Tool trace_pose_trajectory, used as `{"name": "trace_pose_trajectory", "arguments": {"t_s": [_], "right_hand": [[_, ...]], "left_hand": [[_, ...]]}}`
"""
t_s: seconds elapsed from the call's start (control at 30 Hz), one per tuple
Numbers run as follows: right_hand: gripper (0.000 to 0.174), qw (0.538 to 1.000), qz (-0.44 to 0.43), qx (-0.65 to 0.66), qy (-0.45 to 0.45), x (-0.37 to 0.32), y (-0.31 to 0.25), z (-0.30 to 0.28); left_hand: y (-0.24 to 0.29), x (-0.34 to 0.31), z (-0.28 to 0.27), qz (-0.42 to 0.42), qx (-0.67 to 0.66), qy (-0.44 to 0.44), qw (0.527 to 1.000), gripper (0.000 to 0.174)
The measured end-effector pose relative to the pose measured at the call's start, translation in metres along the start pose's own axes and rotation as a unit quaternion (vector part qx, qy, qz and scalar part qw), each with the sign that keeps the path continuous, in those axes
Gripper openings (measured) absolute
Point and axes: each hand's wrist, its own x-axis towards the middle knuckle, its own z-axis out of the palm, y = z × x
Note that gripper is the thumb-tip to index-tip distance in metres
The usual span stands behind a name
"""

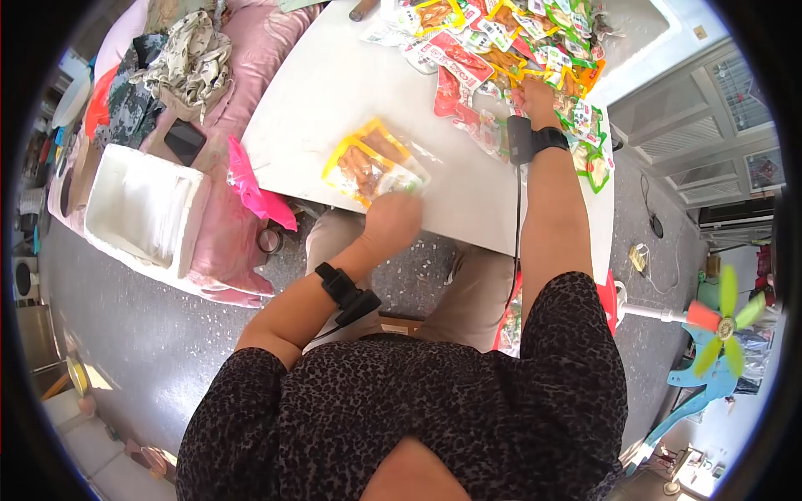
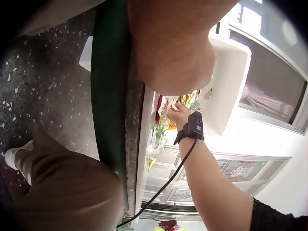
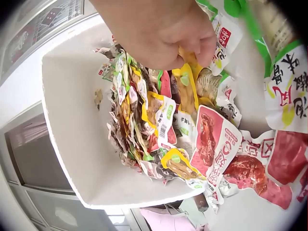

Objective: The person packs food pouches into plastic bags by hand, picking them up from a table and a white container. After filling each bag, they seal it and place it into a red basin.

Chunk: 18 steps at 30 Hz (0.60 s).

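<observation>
Two yellow-edged packets [image 1: 361, 169] of brown food overlap over the white table [image 1: 292, 108], fanned out from my left hand [image 1: 394, 224]. That hand is curled at their lower corner; its fingertips are hidden, also in the left wrist view, where only the back of the hand [image 2: 175, 67] shows. My right hand [image 1: 535, 98] is at the pile of mixed packets. In the right wrist view the right hand [image 3: 161, 36] pinches the top of a yellow packet [image 3: 186, 89], with red, green and white packets [image 3: 219, 139] around it.
A white foam box [image 3: 72, 139] lies tilted with many packets spilling from its mouth. Left of the table are another white foam box [image 1: 190, 221], a pink bag [image 1: 255, 194], a phone [image 1: 184, 141] and piled clothes [image 1: 190, 67]. A fan [image 1: 726, 328] stands at the right.
</observation>
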Motion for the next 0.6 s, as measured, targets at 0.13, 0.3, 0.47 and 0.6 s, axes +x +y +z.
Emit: {"name": "trace_pose_trajectory", "arguments": {"t_s": [0.13, 0.3, 0.47, 0.6], "right_hand": [[0.014, 0.883, -0.329, -0.331, -0.047, 0.099, 0.042, -0.019], [0.016, 0.999, -0.008, -0.04, -0.003, 0.015, -0.009, 0.01], [0.012, 0.995, 0.054, 0.028, -0.083, 0.012, -0.004, 0.017], [0.009, 0.993, 0.043, 0.065, -0.093, 0.003, -0.001, 0.024]], "left_hand": [[-0.002, -0.001, 0.001, 0.011, -0.008, 0.026, 1.0, 0.012], [-0.001, 0.001, 0.0, 0.009, -0.016, 0.026, 0.999, 0.013], [-0.003, -0.002, 0.004, 0.008, -0.025, 0.03, 0.999, 0.009], [-0.001, -0.004, 0.003, 0.01, -0.02, 0.03, 0.999, 0.011]]}}
